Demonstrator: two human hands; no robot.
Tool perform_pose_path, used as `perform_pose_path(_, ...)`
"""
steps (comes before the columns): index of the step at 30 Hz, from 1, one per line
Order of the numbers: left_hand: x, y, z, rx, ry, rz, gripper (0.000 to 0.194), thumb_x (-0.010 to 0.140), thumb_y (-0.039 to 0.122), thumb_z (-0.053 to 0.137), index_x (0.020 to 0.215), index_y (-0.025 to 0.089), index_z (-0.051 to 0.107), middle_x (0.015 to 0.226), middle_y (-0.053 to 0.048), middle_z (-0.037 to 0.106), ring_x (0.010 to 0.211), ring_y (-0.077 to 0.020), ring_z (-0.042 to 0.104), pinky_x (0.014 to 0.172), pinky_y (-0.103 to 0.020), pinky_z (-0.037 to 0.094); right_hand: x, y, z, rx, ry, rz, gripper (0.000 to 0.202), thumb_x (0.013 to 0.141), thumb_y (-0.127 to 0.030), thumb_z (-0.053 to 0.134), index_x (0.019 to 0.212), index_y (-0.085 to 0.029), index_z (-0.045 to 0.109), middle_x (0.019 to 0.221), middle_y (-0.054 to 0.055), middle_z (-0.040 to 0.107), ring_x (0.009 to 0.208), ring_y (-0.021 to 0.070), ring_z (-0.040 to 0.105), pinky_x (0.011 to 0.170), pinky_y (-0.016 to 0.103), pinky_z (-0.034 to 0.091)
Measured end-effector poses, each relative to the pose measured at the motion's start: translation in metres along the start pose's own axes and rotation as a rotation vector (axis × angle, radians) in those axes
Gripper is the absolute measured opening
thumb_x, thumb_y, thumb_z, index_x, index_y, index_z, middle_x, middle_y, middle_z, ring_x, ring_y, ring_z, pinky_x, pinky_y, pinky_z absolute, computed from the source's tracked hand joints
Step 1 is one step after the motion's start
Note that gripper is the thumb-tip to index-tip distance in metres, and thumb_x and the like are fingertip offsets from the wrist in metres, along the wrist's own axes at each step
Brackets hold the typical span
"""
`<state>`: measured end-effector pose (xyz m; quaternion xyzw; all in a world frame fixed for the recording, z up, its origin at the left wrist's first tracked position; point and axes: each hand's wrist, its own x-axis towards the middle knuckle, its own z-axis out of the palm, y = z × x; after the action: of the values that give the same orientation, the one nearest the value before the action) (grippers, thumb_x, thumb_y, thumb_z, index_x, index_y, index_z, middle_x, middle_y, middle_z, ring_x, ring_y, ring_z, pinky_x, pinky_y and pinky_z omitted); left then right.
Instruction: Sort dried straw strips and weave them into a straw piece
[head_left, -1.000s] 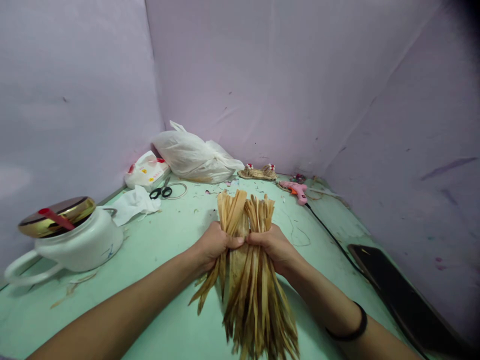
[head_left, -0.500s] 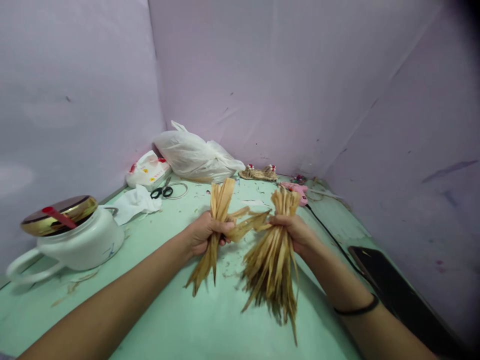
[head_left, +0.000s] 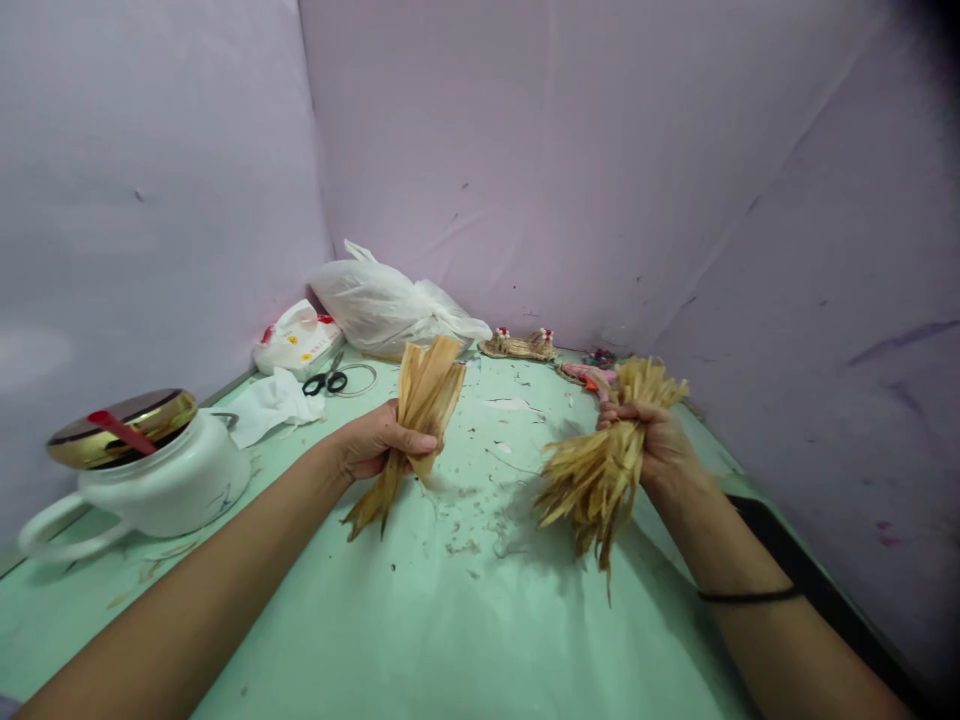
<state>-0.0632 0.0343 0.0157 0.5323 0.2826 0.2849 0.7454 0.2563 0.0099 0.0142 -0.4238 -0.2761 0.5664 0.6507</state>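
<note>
We reach both forearms forward over the table (head_left: pixel 450 620), our left hand (head_left: pixel 390 442) clamped round the small husk bundle (head_left: pixel 426 400), our right hand (head_left: pixel 651 435) clamped round the bushier husk bundle (head_left: pixel 600 475), well apart.

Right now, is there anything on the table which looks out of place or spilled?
Yes. The gold-rimmed lid sits slanted on the white pot, not squarely over its mouth. Small scraps also litter the green table between the left hand and the right hand, like untidy debris.
</note>
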Motion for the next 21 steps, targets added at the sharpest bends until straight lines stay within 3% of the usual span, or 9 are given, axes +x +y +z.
perform_pose_path(3, 0.001, 0.001, -0.003, -0.023, -0.016, 0.015, 0.019, 0.051, 0.018, 0.073, 0.064, 0.011, 0.061, 0.054, -0.002, 0.054, 0.047, -0.0099, 0.048, 0.044, -0.022, 0.037, -0.006, -0.012, -0.002, 0.172, -0.031, 0.041, 0.027, 0.046, -0.004, 0.048, 0.069, -0.018, 0.052, 0.054, -0.004, 0.047, 0.042, 0.0052, 0.043, 0.04, 0.016, 0.041)
perform_pose_path(5, 0.003, -0.001, 0.003, -0.067, 0.042, 0.007, 0.021, 0.05, 0.016, 0.074, 0.065, 0.011, 0.061, 0.056, -0.001, 0.056, 0.049, -0.0101, 0.05, 0.047, -0.022, 0.039, -0.013, -0.011, 0.006, 0.177, -0.085, 0.072, 0.032, 0.048, -0.006, 0.05, 0.077, -0.017, 0.056, 0.056, -0.005, 0.048, 0.043, 0.0041, 0.044, 0.042, 0.015, 0.041)
perform_pose_path(9, 0.007, -0.011, 0.031, -0.161, 0.216, -0.039, 0.027, 0.045, 0.014, 0.076, 0.067, 0.011, 0.061, 0.057, 0.0, 0.058, 0.052, -0.0114, 0.054, 0.051, -0.023, 0.043, -0.031, 0.018, 0.04, 0.017, -0.167, 0.224, 0.031, 0.051, -0.008, 0.064, 0.08, -0.016, 0.059, 0.056, -0.005, 0.053, 0.047, 0.0062, 0.05, 0.048, 0.018, 0.044)
perform_pose_path(11, 0.008, -0.017, 0.046, -0.193, 0.227, -0.033, 0.033, 0.044, 0.014, 0.077, 0.074, 0.011, 0.063, 0.062, -0.002, 0.061, 0.057, -0.0141, 0.057, 0.056, -0.026, 0.046, -0.041, 0.038, 0.058, -0.124, -0.167, 0.295, 0.019, 0.052, -0.013, 0.07, 0.066, -0.015, 0.056, 0.049, -0.004, 0.053, 0.042, 0.0081, 0.049, 0.043, 0.02, 0.041)
perform_pose_path(13, 0.009, -0.023, 0.057, -0.202, 0.211, -0.001, 0.04, 0.044, 0.014, 0.077, 0.081, 0.01, 0.063, 0.068, -0.004, 0.064, 0.062, -0.0166, 0.059, 0.06, -0.028, 0.047, -0.049, 0.054, 0.072, -0.142, -0.232, 0.33, 0.02, 0.052, -0.016, 0.073, 0.063, -0.014, 0.056, 0.048, -0.003, 0.055, 0.042, 0.0098, 0.051, 0.045, 0.023, 0.043)
perform_pose_path(17, 0.009, -0.032, 0.067, -0.116, 0.274, 0.036, 0.039, 0.045, 0.014, 0.076, 0.082, 0.009, 0.065, 0.066, -0.004, 0.064, 0.06, -0.0177, 0.06, 0.056, -0.027, 0.047, -0.062, 0.066, 0.082, -0.061, -0.312, 0.328, 0.035, 0.051, -0.019, 0.075, 0.083, -0.013, 0.061, 0.064, 0.003, 0.065, 0.058, 0.0184, 0.062, 0.061, 0.033, 0.049)
perform_pose_path(21, 0.01, -0.036, 0.069, -0.056, 0.325, 0.038, 0.035, 0.046, 0.014, 0.074, 0.079, 0.01, 0.064, 0.062, -0.003, 0.063, 0.052, -0.0144, 0.056, 0.046, -0.024, 0.042, -0.065, 0.066, 0.082, -0.101, -0.29, 0.346, 0.036, 0.05, -0.017, 0.074, 0.083, -0.012, 0.062, 0.067, 0.005, 0.068, 0.063, 0.0232, 0.064, 0.067, 0.039, 0.05)
